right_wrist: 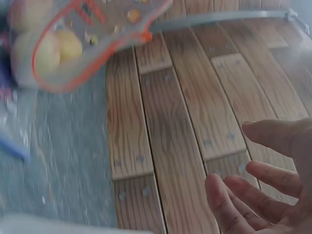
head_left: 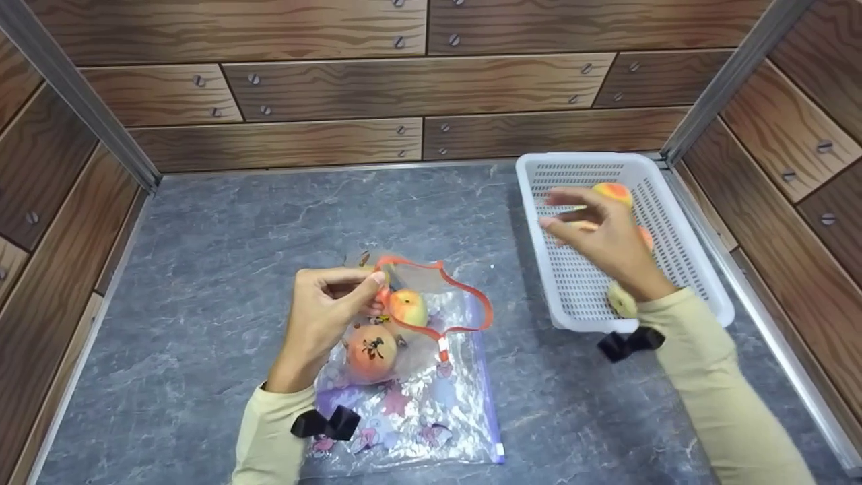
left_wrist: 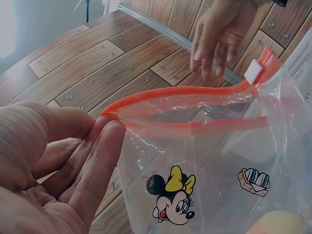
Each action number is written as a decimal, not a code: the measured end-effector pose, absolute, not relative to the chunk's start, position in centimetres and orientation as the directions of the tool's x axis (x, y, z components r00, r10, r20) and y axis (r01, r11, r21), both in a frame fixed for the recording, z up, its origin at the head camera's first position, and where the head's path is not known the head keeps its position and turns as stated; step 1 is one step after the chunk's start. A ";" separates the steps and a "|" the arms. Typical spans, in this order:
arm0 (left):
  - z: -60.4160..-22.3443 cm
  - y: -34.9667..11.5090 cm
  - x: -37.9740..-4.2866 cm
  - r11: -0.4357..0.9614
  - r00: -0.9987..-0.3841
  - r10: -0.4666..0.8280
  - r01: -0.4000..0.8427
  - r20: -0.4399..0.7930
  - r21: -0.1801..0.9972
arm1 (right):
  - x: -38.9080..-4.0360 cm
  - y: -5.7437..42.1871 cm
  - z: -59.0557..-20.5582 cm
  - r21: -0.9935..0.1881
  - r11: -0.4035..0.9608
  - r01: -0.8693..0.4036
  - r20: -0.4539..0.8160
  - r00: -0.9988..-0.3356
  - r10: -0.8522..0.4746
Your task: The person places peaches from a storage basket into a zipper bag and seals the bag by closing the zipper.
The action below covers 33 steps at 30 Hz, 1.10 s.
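Left hand (head_left: 330, 303): we pinched the orange-rimmed slider bag (left_wrist: 214, 156)
Right hand (head_left: 603, 236): empty — fingers parted over the basket (head_left: 586, 296)
Apple (head_left: 614, 192): lay just past our right knuckles

The person wears long sleeves in a soft, pale yellow. The left sleeve (head_left: 271, 431) and the right sleeve (head_left: 720, 397) look plain, and both stop just before the hands. Each one looks wider toward the near side. A black left block (head_left: 328, 427) and a black right block (head_left: 630, 344) sit on them. Both have pointy corners and a thin middle, like a bow tie. The left hand (head_left: 330, 306) and right hand (head_left: 609, 239) are bare.
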<state>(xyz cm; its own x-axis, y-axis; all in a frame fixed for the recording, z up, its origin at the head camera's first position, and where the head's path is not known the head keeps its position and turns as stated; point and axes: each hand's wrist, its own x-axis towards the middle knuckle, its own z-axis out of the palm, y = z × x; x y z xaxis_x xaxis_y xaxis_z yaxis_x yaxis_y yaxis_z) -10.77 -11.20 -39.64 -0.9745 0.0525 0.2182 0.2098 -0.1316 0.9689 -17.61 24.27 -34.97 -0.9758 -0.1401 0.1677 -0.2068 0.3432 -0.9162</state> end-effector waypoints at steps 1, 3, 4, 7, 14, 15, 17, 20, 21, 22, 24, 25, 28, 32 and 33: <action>-39.6 -11.2 -10.8 -0.122 -0.974 0.053 0.211 0.219 0.970 | -18.0 24.9 -35.0 -0.908 0.368 -0.200 0.164 -0.978 -0.128; -39.6 -11.2 -10.8 -0.116 -0.975 0.058 0.209 0.216 0.971 | -18.6 26.1 -35.1 -0.866 0.454 -0.208 0.180 -0.978 -0.103; -39.6 -11.2 -10.7 -0.115 -0.976 0.057 0.204 0.211 0.972 | -19.0 26.6 -35.2 -0.841 0.499 -0.211 0.186 -0.978 -0.099; -39.5 -11.2 -10.6 -0.110 -0.978 0.051 0.197 0.203 0.974 | -19.7 28.2 -35.4 -0.738 0.640 -0.213 0.196 -0.976 -0.098; -39.5 -11.2 -10.6 -0.135 -0.980 0.045 0.188 0.195 0.973 | -20.4 31.7 -36.9 -0.522 0.843 -0.125 0.062 -0.992 -0.109; -39.6 -11.2 -10.6 -0.137 -0.980 0.045 0.188 0.196 0.973 | -20.4 32.2 -37.2 -0.497 0.861 -0.109 0.028 -0.994 -0.110; -39.6 -11.3 -10.7 -0.138 -0.979 0.045 0.189 0.197 0.972 | -20.6 33.1 -37.9 -0.450 0.890 -0.078 -0.040 -0.993 -0.107; -39.6 -11.3 -10.6 -0.132 -0.980 0.042 0.187 0.194 0.973 | -20.7 34.4 -38.9 -0.371 0.928 -0.027 -0.129 -0.988 -0.080; -39.7 -11.3 -10.6 -0.130 -0.980 0.043 0.187 0.194 0.974 | -20.7 34.9 -39.1 -0.344 0.939 -0.007 -0.160 -0.985 -0.066; -39.7 -11.3 -10.7 -0.128 -0.980 0.043 0.186 0.193 0.974 | -20.6 35.3 -39.3 -0.323 0.946 0.010 -0.190 -0.980 -0.054; -39.7 -11.3 -10.7 -0.126 -0.981 0.043 0.183 0.190 0.975 | -20.5 36.0 -39.6 -0.284 0.958 0.042 -0.252 -0.967 -0.032; -39.7 -11.3 -10.6 -0.126 -0.982 0.044 0.179 0.186 0.976 | -20.4 36.3 -39.7 -0.270 0.961 0.051 -0.279 -0.960 -0.028; -39.7 -11.3 -10.6 -0.126 -0.984 0.043 0.169 0.175 0.978 | -20.3 36.9 -40.1 -0.237 0.970 0.058 -0.361 -0.932 -0.033; -39.7 -11.4 -10.6 -0.114 -0.985 0.045 0.163 0.169 0.980 | -20.3 37.3 -40.5 -0.218 0.975 0.043 -0.429 -0.902 -0.057; -39.7 -11.4 -10.6 -0.111 -0.985 0.046 0.163 0.169 0.980 | -20.3 37.3 -40.5 -0.222 0.974 0.038 -0.434 -0.899 -0.064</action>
